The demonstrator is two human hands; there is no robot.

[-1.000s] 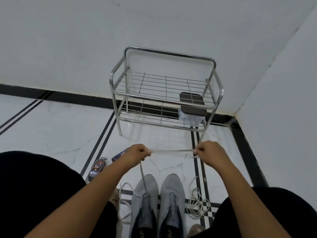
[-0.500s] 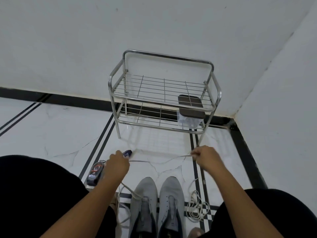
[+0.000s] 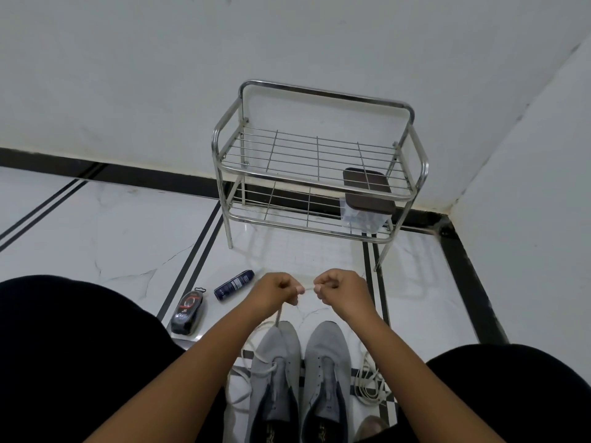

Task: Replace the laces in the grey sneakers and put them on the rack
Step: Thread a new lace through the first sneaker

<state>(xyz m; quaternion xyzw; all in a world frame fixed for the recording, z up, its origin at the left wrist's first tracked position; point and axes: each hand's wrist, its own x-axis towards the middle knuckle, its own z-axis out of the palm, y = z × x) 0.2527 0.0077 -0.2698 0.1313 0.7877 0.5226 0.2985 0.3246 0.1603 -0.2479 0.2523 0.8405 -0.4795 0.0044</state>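
Two grey sneakers stand side by side on the floor between my knees, the left sneaker [image 3: 276, 369] and the right sneaker [image 3: 326, 362], toes pointing away. A whitish lace [image 3: 278, 316] runs up from the left sneaker's eyelets. My left hand [image 3: 271, 290] and my right hand [image 3: 339, 290] are held close together above the toes, each pinching that lace, with a short stretch taut between them. A loose coil of lace [image 3: 367, 383] lies right of the right sneaker. The steel rack [image 3: 316, 183] stands against the wall beyond.
A clear container with a brown lid [image 3: 366, 199] sits on the rack's lower shelf at the right. A dark blue spray can [image 3: 234, 285] and a black polish pack [image 3: 188, 311] lie on the floor to the left. Walls meet in a corner at the right.
My hands, spread wide with the lace stretched between them a second ago, have come close together above the sneakers' toes. The left hand swung left and down in between.
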